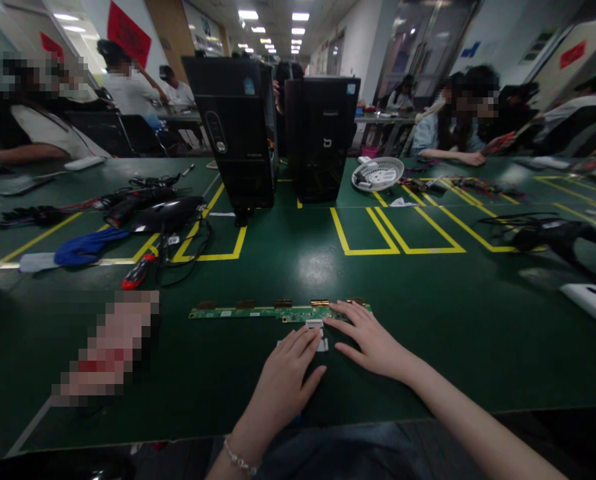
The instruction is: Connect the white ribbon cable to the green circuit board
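A long, narrow green circuit board (pixel 248 313) lies crosswise on the green table in front of me, with copper-coloured flexible tabs along its far edge. At its near edge sits a white connector (pixel 315 323), with a white flat cable (pixel 323 345) close below it. My left hand (pixel 289 370) reaches over this cable, fingers stretched out towards the connector and thumb apart; it covers part of the cable. Spread over the board's right end, my right hand (pixel 371 339) has its fingertips on or just above the board, index finger beside the connector.
Two black computer towers (pixel 318 140) stand at the back. To the left lie a red-and-black screwdriver (pixel 139 271), a blue glove-like item (pixel 88 247) and black cables. A white basket (pixel 378 175) sits behind right; a white device (pixel 593 303) lies far right. Other people sit beyond.
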